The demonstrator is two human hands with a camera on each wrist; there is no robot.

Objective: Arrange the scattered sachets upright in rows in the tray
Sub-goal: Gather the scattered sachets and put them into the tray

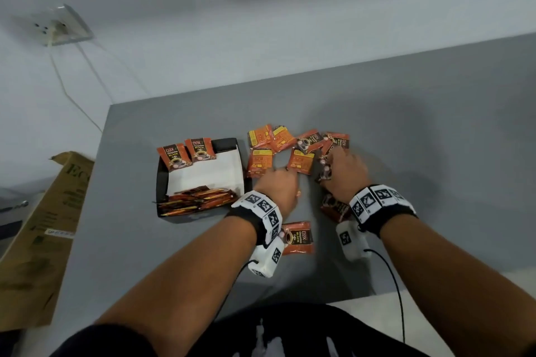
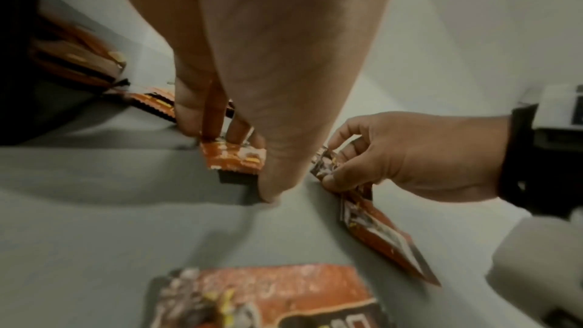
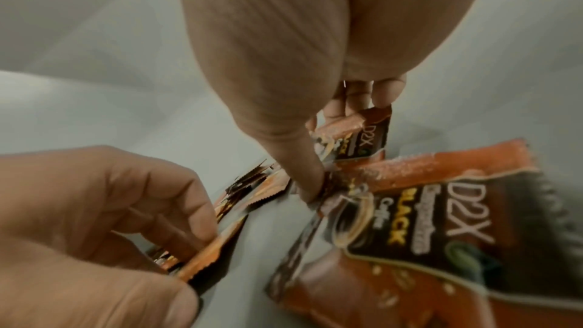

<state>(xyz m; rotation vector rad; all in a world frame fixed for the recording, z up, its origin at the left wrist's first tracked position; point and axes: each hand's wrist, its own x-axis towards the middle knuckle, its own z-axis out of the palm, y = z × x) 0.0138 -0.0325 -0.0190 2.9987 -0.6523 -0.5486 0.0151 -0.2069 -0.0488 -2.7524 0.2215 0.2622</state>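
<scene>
A black tray [image 1: 161,182] lined with white paper sits left of centre on the grey table. Two orange-and-black sachets [image 1: 187,153] stand upright at its back, and several more [image 1: 200,200] are packed along its front. Several loose sachets [image 1: 278,139] lie scattered to the tray's right. My left hand [image 1: 278,182] pinches an orange sachet [image 2: 235,157] at the pile's near edge. My right hand [image 1: 343,166] pinches a dark-faced sachet [image 3: 362,139] just to the right. Two more sachets lie nearer me, one [image 1: 298,238] by my left wrist and one [image 1: 335,207] under my right wrist.
A brown cardboard box [image 1: 43,226] lies off the table's left side. A wall socket [image 1: 62,24] with trailing cables is at the far left. The table's front edge [image 1: 435,284] runs close to my body.
</scene>
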